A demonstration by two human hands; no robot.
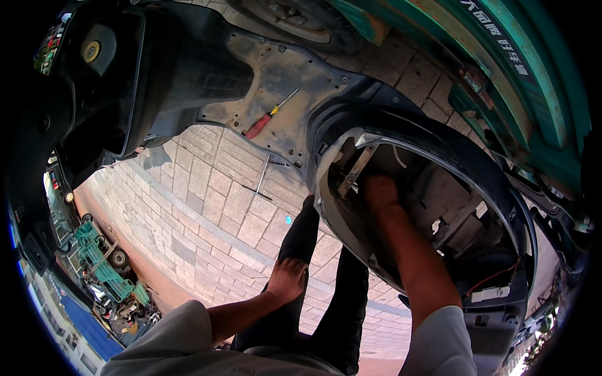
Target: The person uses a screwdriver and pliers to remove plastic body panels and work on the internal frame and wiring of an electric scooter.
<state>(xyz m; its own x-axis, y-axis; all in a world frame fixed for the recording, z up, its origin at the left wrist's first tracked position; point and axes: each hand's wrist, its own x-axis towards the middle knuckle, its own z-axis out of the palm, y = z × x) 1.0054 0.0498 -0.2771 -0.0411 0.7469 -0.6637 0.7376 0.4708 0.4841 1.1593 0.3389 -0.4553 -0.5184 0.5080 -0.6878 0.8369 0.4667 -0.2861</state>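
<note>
Black plastic: one scooter shell (433,126), its bay (419,143) uncovered, long axis running from the footboard (302,70) end toward the lower right. Right hand (380,190): nearer, inside the bay at its footboard end; the metal bracket (361,165) lies just beside, to its upper left. Fingers lost in shadow; I cannot tell how closed, or on what. Left hand (290,276): outside, loosely bent over my trouser leg (300,234), nothing seen in it. Bay contents: bracket, pale strip (399,156); white connector (490,294) at the far lower rim. Footboard: one red-handled screwdriver (263,125), tip toward the upper right. Paving (199,164): one T-shaped tool (262,178).
</note>
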